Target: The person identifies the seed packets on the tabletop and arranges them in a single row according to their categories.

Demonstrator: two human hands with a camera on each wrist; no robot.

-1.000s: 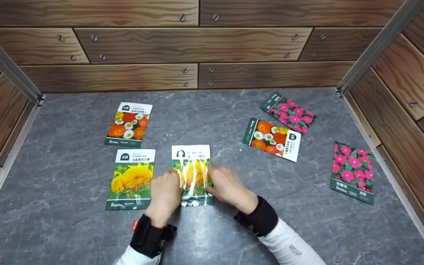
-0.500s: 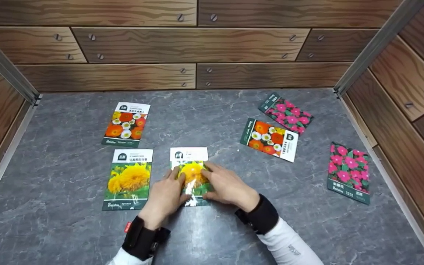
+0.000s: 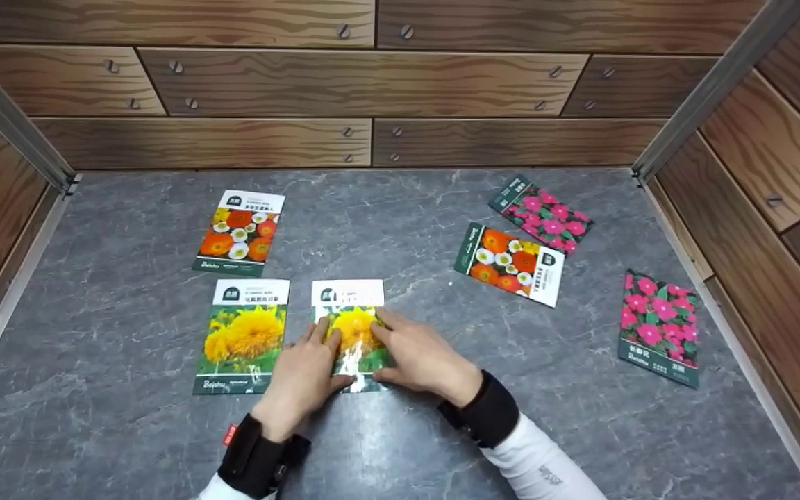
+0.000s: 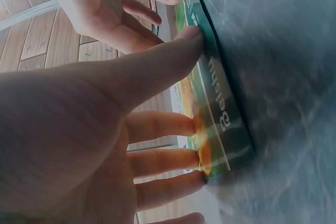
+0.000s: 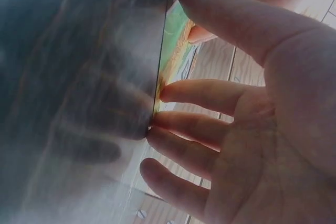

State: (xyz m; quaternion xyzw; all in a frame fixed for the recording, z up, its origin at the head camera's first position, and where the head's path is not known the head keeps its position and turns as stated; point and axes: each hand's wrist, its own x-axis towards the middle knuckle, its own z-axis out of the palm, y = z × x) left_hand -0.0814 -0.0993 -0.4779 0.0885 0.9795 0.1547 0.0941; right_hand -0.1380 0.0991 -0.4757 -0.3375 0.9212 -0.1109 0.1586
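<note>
A seed packet with yellow flowers point(image 3: 348, 295) lies flat between my two hands, its white top edge away from me. My left hand point(image 3: 303, 371) rests on its left side, fingers stretched out and thumb near the bottom edge. On the right side, my right hand point(image 3: 424, 354) touches it with extended fingertips and thumb. In the left wrist view, the thumb and fingertips lie on the packet's green lower band point(image 4: 226, 114) and picture. The right wrist view has the right fingertips point(image 5: 168, 93) along the packet's edge. A matching yellow-flower packet point(image 3: 244, 340) lies just left, a narrow gap between them.
An orange-and-white poppy packet point(image 3: 239, 232) lies behind the left yellow one. To the right, another poppy packet point(image 3: 510, 264) lies turned sideways against a tilted pink-flower packet point(image 3: 542, 214). A second pink-flower packet point(image 3: 659, 326) lies farther right. Wood-patterned walls point(image 3: 372, 142) enclose the grey tabletop point(image 3: 560, 430).
My fingers have gone from curled at the packet's sides to spread out on it. The packet has slid slightly left, towards the matching one, and glare on its surface has lessened.
</note>
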